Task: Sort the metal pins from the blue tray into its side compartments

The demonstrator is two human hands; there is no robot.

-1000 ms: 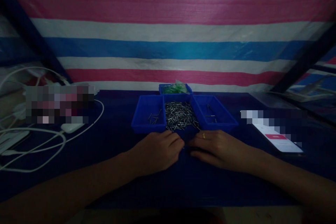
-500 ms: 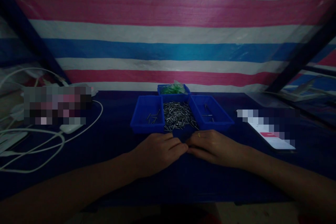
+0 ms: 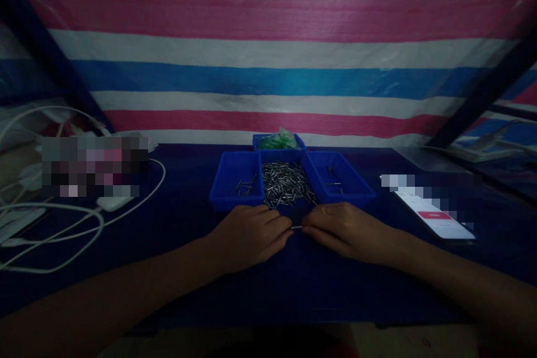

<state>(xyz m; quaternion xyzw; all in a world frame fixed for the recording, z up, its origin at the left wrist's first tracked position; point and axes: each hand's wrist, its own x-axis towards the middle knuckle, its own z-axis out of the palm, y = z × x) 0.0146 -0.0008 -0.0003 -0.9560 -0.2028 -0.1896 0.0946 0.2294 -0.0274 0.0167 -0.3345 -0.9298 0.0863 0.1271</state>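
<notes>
Between my two hands a thin metal pin [image 3: 296,227] lies level, pinched at both ends. My left hand [image 3: 254,238] is closed on its left end, and my right hand [image 3: 335,230], with a ring on one finger, is closed on its right end. Just beyond the hands is a heap of similar metal pins [image 3: 287,182] between two blue trays. The left blue tray [image 3: 235,201] holds several loose pins, and so does the right blue tray [image 3: 348,199]. The fingertips are mostly hidden behind the hands.
Behind the heap stands another blue tray [image 3: 277,153] with green items in clear plastic [image 3: 282,139]. On the right lies a lit phone [image 3: 444,224]. White cables [image 3: 100,229] and a white adapter [image 3: 115,201] spread over the left side. A striped sheet [image 3: 268,81] hangs behind the table.
My hands have drawn slightly apart, and the pin now shows between them. Before, the fingertips met. The view has shifted a little.
</notes>
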